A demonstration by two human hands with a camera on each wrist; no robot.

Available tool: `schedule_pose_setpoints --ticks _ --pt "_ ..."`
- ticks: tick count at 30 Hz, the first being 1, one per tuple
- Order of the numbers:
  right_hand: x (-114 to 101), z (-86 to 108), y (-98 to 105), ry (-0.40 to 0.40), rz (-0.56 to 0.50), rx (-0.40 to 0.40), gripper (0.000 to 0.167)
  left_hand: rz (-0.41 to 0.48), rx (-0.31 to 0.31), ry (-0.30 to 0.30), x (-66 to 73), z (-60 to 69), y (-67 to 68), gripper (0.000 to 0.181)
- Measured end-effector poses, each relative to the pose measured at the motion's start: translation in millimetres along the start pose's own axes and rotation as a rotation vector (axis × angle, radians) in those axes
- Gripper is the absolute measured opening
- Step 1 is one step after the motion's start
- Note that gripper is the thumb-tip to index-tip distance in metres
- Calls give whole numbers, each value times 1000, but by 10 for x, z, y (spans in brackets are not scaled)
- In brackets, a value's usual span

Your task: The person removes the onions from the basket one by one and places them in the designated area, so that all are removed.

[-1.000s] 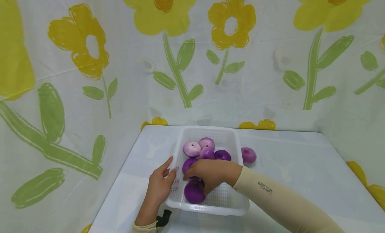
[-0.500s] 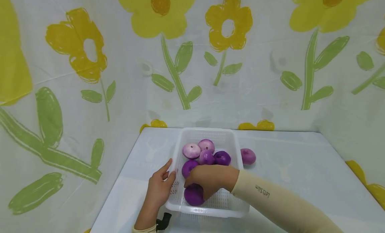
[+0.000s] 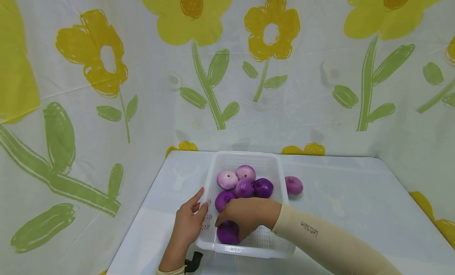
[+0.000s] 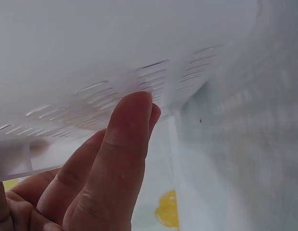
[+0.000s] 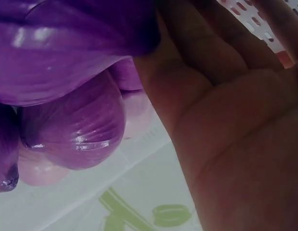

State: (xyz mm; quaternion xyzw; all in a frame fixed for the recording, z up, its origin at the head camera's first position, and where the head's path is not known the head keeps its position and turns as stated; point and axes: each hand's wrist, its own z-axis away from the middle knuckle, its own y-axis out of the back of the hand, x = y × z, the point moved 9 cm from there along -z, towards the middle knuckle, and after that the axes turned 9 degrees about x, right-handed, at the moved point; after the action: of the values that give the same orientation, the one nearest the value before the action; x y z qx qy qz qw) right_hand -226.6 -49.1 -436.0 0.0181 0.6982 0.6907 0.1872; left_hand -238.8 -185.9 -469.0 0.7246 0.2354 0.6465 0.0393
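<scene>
A white perforated basket [image 3: 245,250] holds several purple and pale pink onions. Over its front left part, my right hand [image 3: 249,216] grips a dark purple onion [image 3: 228,233], with fingers curled round its top and right side. Another purple onion [image 3: 224,200] lies just behind that hand. The right wrist view shows my palm [image 5: 221,110] beside glossy purple onions [image 5: 76,125]; its fingertips are out of sight. My left hand [image 3: 188,221] is at the basket's left wall, fingers extended; in the left wrist view its fingers [image 4: 115,159] touch the slotted wall [image 4: 91,53].
One pink-purple onion [image 3: 294,186] lies on the white table [image 3: 341,212], just outside the basket's right wall. A black object [image 3: 193,262] is beside my left wrist. Flower-printed cloth [image 3: 305,109] rises behind the table and at both sides.
My right hand has moved slightly toward the basket's front, and the dark onion under it sits a little lower in view. My left hand stays at the left wall.
</scene>
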Motion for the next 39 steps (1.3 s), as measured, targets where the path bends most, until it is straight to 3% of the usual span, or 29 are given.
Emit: schedule_pose_setpoints --ticks 14,25,39 --pt "21 18 9 -33 -30 -15 62 6 -10 10 -7 13 -6 53" --pt "9 49 81 -37 -32 66 69 26 -21 -11 15 14 -12 53" --pt "-30 175 234 -35 -178 173 68 7 -17 -22 23 14 -4 54"
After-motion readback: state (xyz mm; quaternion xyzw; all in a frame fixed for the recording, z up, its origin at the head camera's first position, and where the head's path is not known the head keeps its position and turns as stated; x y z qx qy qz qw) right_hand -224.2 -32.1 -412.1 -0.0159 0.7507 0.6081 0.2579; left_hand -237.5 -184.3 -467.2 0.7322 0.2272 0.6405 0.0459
